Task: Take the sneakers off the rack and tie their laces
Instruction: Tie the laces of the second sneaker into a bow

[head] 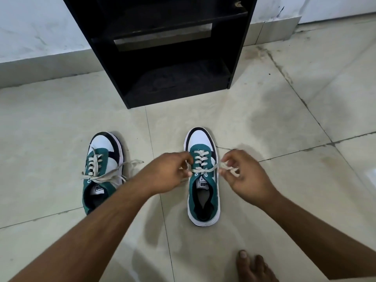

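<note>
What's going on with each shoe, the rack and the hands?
Left sneaker: on the floor, laces loose.
Right sneaker: on the floor, bow not tied.
Rack: visible shelves hold no shoes.
Left hand: pinching a lace end.
Right hand: pinching the other lace end.

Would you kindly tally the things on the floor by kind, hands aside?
Sneakers: 2, one on the left and one on the right
Shoe racks: 1
Bare feet: 1
Total: 4
</note>
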